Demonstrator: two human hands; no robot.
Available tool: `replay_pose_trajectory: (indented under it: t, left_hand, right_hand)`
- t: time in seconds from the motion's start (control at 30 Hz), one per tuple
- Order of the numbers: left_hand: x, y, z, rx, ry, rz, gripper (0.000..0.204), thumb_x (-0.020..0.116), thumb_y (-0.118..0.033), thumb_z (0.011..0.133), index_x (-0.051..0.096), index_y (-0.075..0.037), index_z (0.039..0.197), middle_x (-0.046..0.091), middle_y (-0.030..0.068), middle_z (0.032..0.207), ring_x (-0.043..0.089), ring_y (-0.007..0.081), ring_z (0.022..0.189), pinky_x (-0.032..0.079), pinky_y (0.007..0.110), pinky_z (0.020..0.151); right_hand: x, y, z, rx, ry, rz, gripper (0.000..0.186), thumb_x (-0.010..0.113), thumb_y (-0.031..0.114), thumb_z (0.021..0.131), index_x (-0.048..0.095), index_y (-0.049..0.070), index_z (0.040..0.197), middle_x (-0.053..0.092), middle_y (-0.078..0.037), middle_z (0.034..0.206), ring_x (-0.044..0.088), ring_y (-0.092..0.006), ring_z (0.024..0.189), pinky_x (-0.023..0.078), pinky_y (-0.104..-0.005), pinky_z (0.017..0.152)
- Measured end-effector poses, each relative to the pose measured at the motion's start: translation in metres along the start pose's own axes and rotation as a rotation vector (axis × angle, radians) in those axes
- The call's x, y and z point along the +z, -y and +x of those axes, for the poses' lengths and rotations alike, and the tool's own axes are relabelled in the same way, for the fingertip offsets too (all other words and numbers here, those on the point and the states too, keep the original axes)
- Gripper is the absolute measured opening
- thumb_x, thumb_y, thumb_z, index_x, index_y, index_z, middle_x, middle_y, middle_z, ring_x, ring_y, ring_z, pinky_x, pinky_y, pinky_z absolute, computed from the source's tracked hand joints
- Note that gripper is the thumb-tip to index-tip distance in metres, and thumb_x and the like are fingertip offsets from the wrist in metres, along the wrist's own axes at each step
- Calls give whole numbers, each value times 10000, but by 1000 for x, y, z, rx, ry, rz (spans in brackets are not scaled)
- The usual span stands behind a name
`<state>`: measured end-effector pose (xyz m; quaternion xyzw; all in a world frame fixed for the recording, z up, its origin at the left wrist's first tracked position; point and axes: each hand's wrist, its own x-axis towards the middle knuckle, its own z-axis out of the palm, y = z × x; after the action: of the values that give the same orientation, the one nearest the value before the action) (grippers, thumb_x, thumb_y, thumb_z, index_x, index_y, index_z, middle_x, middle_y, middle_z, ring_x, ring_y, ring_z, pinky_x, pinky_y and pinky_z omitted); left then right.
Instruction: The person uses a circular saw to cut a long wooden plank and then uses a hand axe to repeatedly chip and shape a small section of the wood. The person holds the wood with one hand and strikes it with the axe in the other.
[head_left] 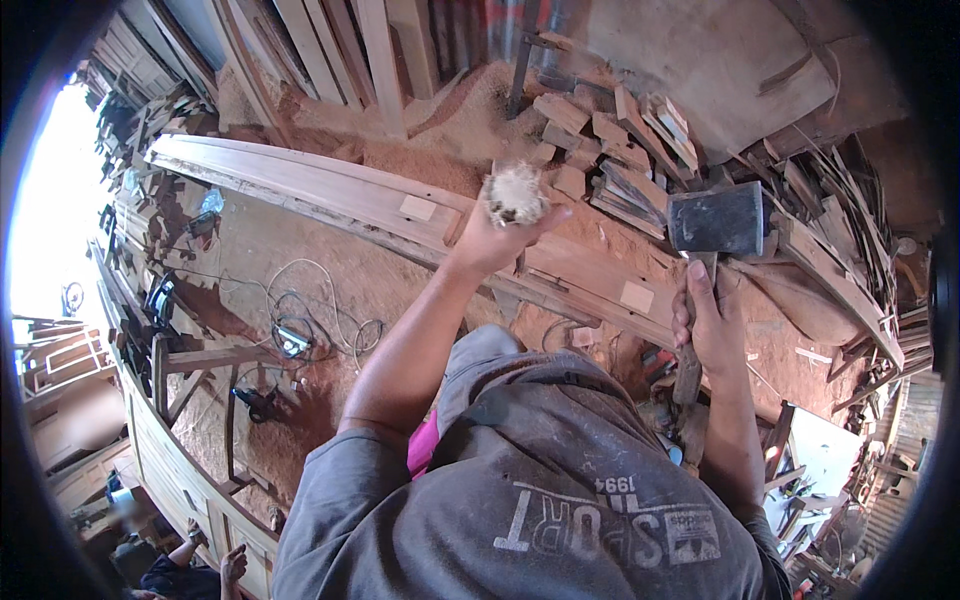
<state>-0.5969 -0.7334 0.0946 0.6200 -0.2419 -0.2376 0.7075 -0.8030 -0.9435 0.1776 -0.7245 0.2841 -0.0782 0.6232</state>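
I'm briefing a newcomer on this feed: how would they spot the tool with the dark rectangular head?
Find the long, pale wooden beam slanting across the picture and follow it rightward to the person's right grip. That grip holds the black, rectangular-headed tool. Its broad dark face sets it apart from the brown wood scraps to its left.

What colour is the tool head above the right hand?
The tool head is very dark grey, nearly black; the head view shows it.

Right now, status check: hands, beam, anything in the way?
Left hand closed round frayed, pale-topped handle. Right hand gripping broad, dark-headed tool. Beam below, partly hidden by left hand.
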Motion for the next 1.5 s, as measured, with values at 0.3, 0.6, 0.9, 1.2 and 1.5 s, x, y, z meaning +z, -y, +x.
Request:
replay_pose_trajectory:
  t: [0.3,0.6,0.9,1.2,1.5]
  left_hand:
    - [33,-11,13,-122,230,101,575,883,-416,778,643,-16,1113,709,57,998,651,158,924,517,322,862]
    - [18,-2,13,-7,259,139,388,846,-315,830,702,-42,1066,743,76,988,679,165,902,526,334,854]
    - [22,12,17,123,269,219,309,799,-318,891,704,-27,927,709,96,863,670,204,795,530,363,746]
    - [28,28,21,226,282,471,240,771,-241,888,693,-35,982,713,141,909,688,265,827,536,382,756]
    - [23,24,14,377,288,576,192,743,-121,845,686,-23,999,730,128,883,697,188,785,547,353,720]
  right_hand:
    - [-8,-16,-1,74,6,-99,472,525,479,1051,550,22,936,510,-10,633,466,-78,459,395,-233,411]
    - [4,0,0,74,27,-152,502,514,511,1047,541,25,924,507,-9,629,463,-73,458,373,-225,414]
    - [11,23,2,-13,91,-210,479,502,494,1057,550,32,938,492,7,631,454,-57,482,380,-213,439]
    - [25,33,18,-357,65,-104,434,531,428,1059,584,16,933,550,-33,699,502,-84,556,363,-255,473]
    - [16,27,15,-231,32,-544,413,553,399,1045,625,-7,1012,652,-129,755,652,-281,684,494,-397,632]
